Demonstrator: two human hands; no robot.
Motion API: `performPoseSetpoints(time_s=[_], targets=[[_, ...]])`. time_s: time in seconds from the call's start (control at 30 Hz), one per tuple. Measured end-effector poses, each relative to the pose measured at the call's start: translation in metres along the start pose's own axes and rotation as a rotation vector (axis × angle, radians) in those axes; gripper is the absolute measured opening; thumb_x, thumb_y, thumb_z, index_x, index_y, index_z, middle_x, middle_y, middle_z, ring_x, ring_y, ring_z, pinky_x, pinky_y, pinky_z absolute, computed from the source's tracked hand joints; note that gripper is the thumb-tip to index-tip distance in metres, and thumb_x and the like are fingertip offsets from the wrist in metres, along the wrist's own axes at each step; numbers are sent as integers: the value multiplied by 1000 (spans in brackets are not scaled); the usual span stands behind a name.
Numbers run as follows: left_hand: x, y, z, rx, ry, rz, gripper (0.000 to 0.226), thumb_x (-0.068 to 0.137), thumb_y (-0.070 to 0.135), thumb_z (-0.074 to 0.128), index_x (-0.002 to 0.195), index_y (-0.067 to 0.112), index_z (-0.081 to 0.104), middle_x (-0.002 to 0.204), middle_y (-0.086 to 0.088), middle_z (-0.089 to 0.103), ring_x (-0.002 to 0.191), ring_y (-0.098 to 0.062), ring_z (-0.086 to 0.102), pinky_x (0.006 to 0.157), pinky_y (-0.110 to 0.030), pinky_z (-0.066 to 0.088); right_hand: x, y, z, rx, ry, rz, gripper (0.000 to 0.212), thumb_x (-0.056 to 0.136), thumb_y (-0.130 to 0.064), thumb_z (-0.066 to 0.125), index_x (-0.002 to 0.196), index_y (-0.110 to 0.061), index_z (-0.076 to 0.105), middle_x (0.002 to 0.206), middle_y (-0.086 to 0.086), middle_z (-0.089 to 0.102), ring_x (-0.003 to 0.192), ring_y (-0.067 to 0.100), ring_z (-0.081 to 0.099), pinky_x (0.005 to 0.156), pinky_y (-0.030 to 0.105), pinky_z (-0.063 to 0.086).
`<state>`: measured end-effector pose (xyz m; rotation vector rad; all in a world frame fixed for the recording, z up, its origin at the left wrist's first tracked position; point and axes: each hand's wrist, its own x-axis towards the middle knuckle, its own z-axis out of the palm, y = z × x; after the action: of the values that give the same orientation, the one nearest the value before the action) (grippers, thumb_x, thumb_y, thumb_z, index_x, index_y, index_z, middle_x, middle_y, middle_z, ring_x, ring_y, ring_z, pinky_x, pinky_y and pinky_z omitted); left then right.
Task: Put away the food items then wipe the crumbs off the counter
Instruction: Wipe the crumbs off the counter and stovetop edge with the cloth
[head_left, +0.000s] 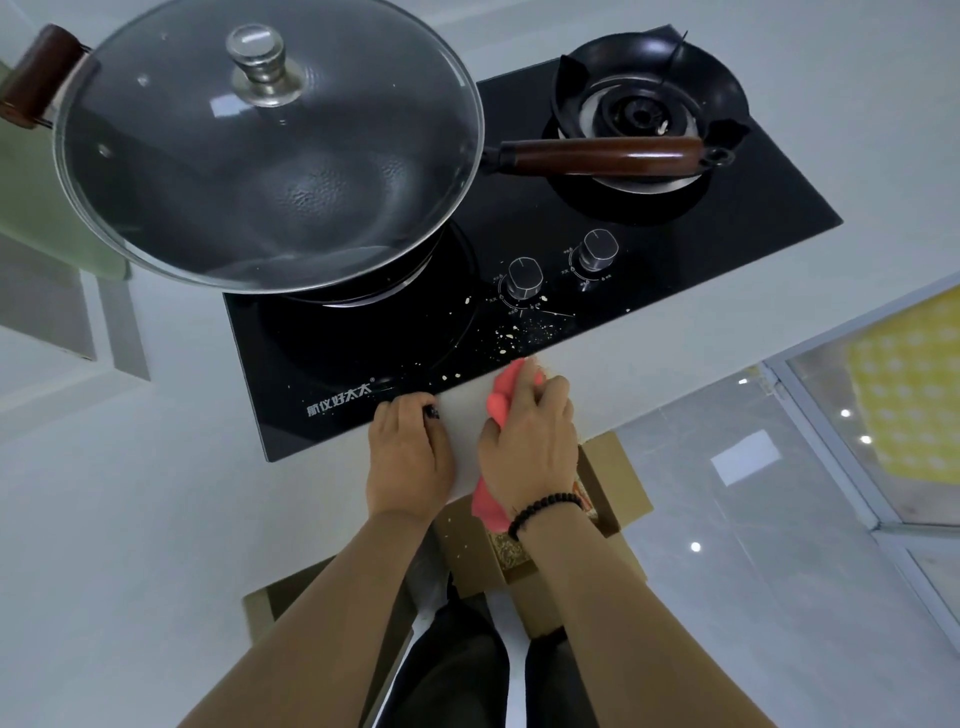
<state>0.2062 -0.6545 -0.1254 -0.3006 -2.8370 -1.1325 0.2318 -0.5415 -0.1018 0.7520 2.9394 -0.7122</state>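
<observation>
My right hand (530, 447) grips a pink cloth (506, 397) on the white counter (130, 519), at the front edge of the black glass hob (753, 218). Pale crumbs (519, 330) lie scattered on the hob below its two knobs, just beyond the cloth. My left hand (408, 457) rests on the counter beside the right one, its fingers curled at the hob's front edge. Below the counter edge stands an open cardboard box (613, 478), partly hidden by my right forearm, with something patterned inside.
A large wok under a glass lid (270, 150) sits on the left burner, its long wooden handle (597, 155) reaching over the bare right burner (649, 111). Two knobs (524, 278) stand near the hob's front. The floor (753, 571) shows at lower right.
</observation>
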Motion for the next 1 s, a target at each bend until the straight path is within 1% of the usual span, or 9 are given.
performPoseSetpoints(time_s=[0.13, 0.27, 0.37, 0.43, 0.6, 0.7, 0.8, 0.9, 1.0], targets=[[0, -1, 1, 10, -8, -16, 23, 85, 6, 42, 100, 2, 59, 89, 3, 42, 83, -23, 48, 73, -42, 47, 15, 0, 7, 9, 22, -80, 58, 84, -20, 57, 138, -2, 42, 114, 16, 45, 94, 28, 49, 76, 39, 51], [0, -1, 1, -4, -16, -37, 25, 85, 6, 42, 103, 1, 58, 91, 3, 41, 86, -24, 48, 75, -41, 46, 17, 6, 10, 120, 148, -38, 46, 82, -14, 62, 126, -3, 55, 107, 14, 50, 91, 28, 52, 70, 38, 52], [-2, -2, 2, -6, -13, -39, 20, 87, 0, 46, 104, 2, 57, 91, 4, 41, 86, -21, 45, 74, -37, 44, 22, 3, 11, 118, 165, 26, 35, 81, -8, 60, 115, -1, 59, 105, 14, 49, 88, 28, 51, 69, 41, 53], [-2, -3, 2, 2, -20, -50, 19, 88, -3, 49, 104, 3, 57, 91, 2, 41, 85, -20, 45, 73, -36, 43, 28, 1, 8, 119, 155, 130, 28, 82, -6, 56, 110, 0, 58, 107, 14, 47, 89, 28, 48, 72, 41, 51], [-2, -6, 2, 21, -34, -39, 15, 89, -1, 49, 101, 4, 56, 90, 2, 42, 85, -20, 45, 72, -30, 38, 23, 16, -12, 162, 130, 329, 24, 85, -4, 49, 108, -1, 54, 113, 12, 40, 92, 23, 40, 78, 28, 40], [-2, -5, 2, 13, -38, -66, 15, 90, 1, 50, 102, 6, 56, 91, 1, 43, 86, -19, 45, 71, -29, 37, 7, 24, -23, 261, 170, 297, 25, 84, -4, 51, 109, -2, 57, 106, 6, 36, 89, 20, 40, 82, 32, 46], [-2, -2, 1, 17, -27, -64, 16, 89, -1, 50, 103, 5, 58, 91, 3, 42, 87, -18, 44, 72, -30, 37, 19, 19, -28, 308, 181, 218, 39, 86, -8, 53, 125, -5, 53, 111, 5, 37, 94, 22, 48, 81, 27, 44], [-2, 1, -1, 15, 4, -13, 17, 86, -7, 53, 99, 1, 59, 89, 5, 42, 84, -18, 44, 72, -34, 40, 46, 7, -19, 249, 115, 173, 41, 89, -12, 51, 129, -4, 47, 117, 11, 39, 99, 26, 50, 76, 25, 41], [-2, 0, -1, 8, -6, -30, 16, 86, -7, 52, 99, 2, 58, 89, 4, 41, 84, -18, 44, 73, -33, 39, 50, 8, -7, 131, 95, 165, 44, 90, -12, 50, 131, 1, 40, 117, 14, 39, 98, 26, 47, 73, 27, 42]])
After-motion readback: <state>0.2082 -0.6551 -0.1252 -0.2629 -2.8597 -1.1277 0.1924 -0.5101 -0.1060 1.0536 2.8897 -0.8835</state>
